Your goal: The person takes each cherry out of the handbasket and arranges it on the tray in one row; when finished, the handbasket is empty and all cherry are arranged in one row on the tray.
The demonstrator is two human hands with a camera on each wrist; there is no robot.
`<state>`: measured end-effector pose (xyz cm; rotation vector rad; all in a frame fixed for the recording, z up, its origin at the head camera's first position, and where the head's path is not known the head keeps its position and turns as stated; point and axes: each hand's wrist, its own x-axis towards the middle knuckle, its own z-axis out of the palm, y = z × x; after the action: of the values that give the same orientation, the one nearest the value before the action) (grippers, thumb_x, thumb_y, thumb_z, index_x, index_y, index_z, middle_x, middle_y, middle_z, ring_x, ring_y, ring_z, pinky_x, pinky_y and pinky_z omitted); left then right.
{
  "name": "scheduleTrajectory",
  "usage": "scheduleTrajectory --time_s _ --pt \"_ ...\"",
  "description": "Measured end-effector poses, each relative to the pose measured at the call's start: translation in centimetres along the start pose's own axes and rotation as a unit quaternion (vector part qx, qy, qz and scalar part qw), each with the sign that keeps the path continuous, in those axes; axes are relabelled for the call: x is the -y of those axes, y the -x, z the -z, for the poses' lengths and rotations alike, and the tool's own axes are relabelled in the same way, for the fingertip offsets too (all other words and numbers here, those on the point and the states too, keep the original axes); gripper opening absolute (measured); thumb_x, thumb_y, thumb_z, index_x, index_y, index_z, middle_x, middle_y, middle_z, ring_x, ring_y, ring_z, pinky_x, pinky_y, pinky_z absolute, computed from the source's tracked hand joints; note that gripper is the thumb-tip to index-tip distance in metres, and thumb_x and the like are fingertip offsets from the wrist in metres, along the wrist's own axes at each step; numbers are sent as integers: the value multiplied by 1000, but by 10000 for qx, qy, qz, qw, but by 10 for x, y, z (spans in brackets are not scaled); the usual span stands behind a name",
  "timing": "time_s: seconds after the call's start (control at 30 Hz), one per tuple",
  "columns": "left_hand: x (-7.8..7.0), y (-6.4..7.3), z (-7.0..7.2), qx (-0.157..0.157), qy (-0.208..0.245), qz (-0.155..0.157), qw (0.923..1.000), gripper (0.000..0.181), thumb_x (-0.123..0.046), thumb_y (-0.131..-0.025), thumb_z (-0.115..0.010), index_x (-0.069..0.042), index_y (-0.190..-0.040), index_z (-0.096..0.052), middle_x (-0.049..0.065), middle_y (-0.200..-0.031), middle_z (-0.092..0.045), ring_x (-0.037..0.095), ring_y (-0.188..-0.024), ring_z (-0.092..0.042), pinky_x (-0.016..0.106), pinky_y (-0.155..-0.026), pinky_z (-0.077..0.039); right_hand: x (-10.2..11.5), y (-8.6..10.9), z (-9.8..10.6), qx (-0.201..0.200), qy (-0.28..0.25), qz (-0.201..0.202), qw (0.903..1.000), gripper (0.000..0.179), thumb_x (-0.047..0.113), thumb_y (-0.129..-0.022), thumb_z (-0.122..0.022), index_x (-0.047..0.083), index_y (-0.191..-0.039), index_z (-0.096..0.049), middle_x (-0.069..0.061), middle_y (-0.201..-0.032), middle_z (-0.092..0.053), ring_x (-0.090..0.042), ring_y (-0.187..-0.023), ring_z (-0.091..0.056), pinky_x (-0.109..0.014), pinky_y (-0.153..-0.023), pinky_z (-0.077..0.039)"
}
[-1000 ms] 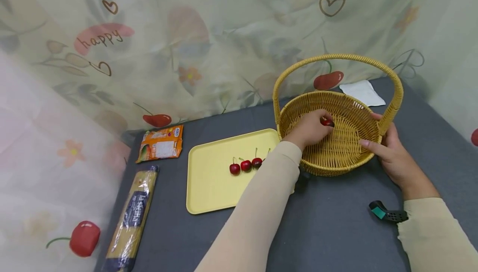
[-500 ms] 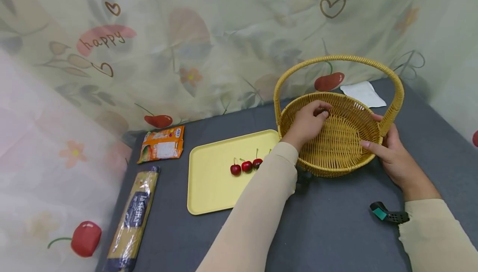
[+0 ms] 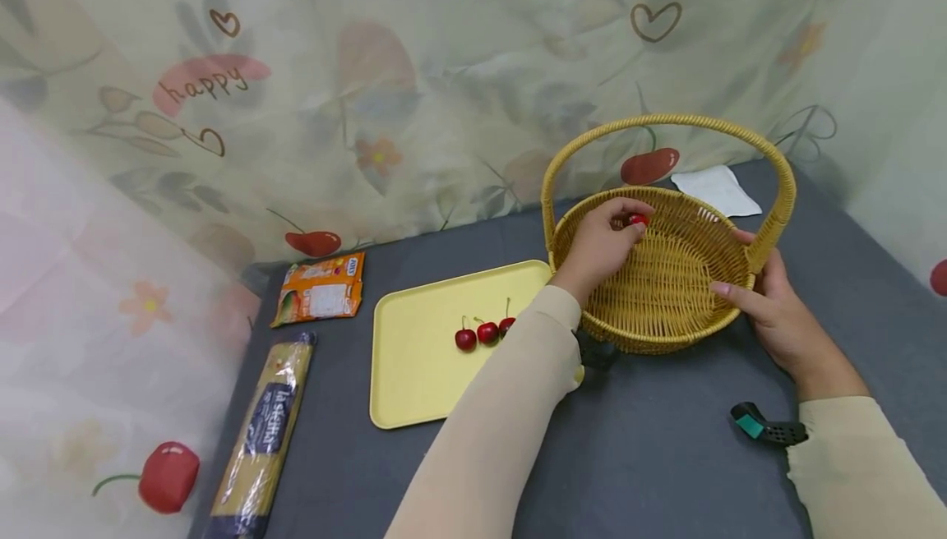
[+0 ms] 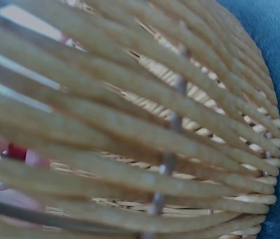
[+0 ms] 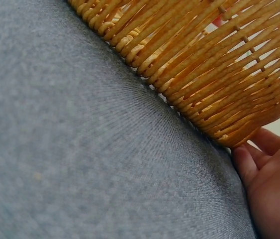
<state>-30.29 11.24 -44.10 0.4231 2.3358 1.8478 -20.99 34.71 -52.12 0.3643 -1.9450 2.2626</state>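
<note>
My left hand (image 3: pixel 601 243) reaches inside the wicker basket (image 3: pixel 666 335), near its back left wall, and pinches a red cherry (image 3: pixel 639 219) between thumb and fingers. Through the weave in the left wrist view, a bit of the red cherry (image 4: pixel 15 151) shows between fingertips. At the basket's right side, my right hand (image 3: pixel 787 325) grips the rim, thumb inside and fingers outside. The right wrist view has this hand (image 5: pixel 274 174) against the basket's outer wall (image 5: pixel 204 84). Several cherries (image 3: pixel 465 339) with stems lie on the yellow tray (image 3: pixel 414 375), some hidden by my left sleeve.
An orange snack packet (image 3: pixel 320 288) and a long pack of spaghetti (image 3: pixel 265 432) lie left of the tray. Behind the basket is a white cloth or packet (image 3: pixel 716 190). The basket's tall arched handle (image 3: pixel 669 120) stands above my left hand. Patterned curtain (image 3: pixel 444 87) closes off the back.
My left hand has drawn back from the basket's middle toward its back left wall, still pinching the cherry. My right hand has kept its hold on the rim.
</note>
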Motion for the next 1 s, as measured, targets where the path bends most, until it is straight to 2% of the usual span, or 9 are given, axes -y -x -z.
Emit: scheduleTrajectory --time_s 0.2,0.37,0.6,0.8,0.93,1.0 --pt "-3 8 7 97 366 -55 9993 23 0 -103 -75 -11 -123 -72 -3 -109 -66 12 -86 -71 35 -81 -62 1 -1 -2 -8 25 -49 10000 76 -12 -106 -58 19 -166 -25 -9 -155 -37 -21 -140 -41 -19 -101 -40" --pt "-4 20 15 280 560 -191 9979 23 -2 -102 -77 -11 -122 -69 -2 -109 -67 11 -89 -72 29 -79 -62 2 0 -2 -49 25 -23 10000 75 -12 -105 -59 18 -166 -26 -8 -154 -38 -20 -139 -42 -19 -100 -40" --pt "-3 46 30 482 1525 -786 9840 23 1 -104 -73 0 -126 -67 6 -113 -64 20 -86 -75 37 -81 -64 1 2 -1 -28 -29 -14 10000 74 -13 -106 -58 18 -165 -25 -8 -153 -38 -18 -138 -44 -19 -99 -42" --pt "-7 77 49 274 1719 -1050 9791 22 3 -102 -75 1 -123 -68 7 -109 -69 21 -85 -76 39 -81 -64 1 2 0 -25 -49 39 10000 74 -13 -106 -57 17 -165 -26 -9 -153 -40 -18 -137 -46 -19 -100 -41" --pt "-9 97 67 -21 1425 -1296 9813 25 -2 -99 -81 -3 -122 -72 5 -115 -72 17 -87 -70 31 -79 -60 0 1 -1 -3 -75 103 9999 74 -14 -105 -57 15 -166 -25 -11 -153 -40 -18 -136 -47 -19 -100 -42" --pt "-6 107 77 -204 1199 -1318 9838 26 -5 -98 -83 -4 -122 -74 4 -116 -72 17 -87 -66 28 -77 -56 0 0 -1 28 -52 91 9999 75 -14 -106 -57 15 -166 -25 -11 -154 -39 -18 -137 -46 -19 -100 -42"
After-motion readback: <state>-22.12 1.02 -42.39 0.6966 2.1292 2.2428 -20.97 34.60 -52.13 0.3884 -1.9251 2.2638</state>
